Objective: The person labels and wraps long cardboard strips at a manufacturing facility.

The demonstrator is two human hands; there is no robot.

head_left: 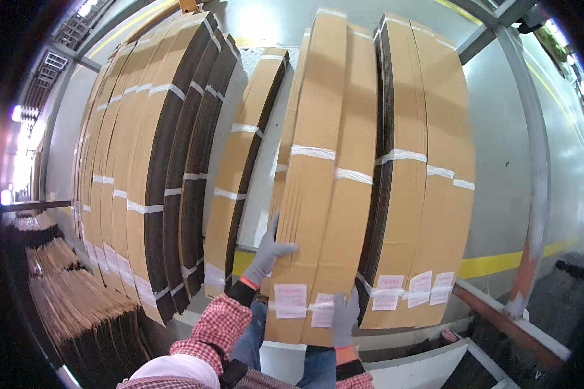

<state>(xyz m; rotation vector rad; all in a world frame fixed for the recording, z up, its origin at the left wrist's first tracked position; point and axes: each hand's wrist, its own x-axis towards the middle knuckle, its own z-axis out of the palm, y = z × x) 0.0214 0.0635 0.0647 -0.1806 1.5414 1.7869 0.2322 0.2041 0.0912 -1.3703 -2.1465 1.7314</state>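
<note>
Two long tan bundles of flat cardboard stand side by side in front of me, tied with white straps, each with a white label near its lower end. At the left edge of the left cardboard bundle (308, 194), my left hand (265, 256) in a grey glove has its thumb on the front face and its fingers along the side. My right hand (345, 318), also gloved, grips the lower right edge of the right cardboard bundle (350, 220), beside its label. The fingertips behind the edges are partly hidden.
Strapped cardboard bundles (428, 214) stand close on the right, and a longer row (136, 129) on the left. One narrow bundle (246, 155) leans between. A grey metal post (532, 162) rises at right. Stacked cardboard sheets (84, 305) lie at lower left.
</note>
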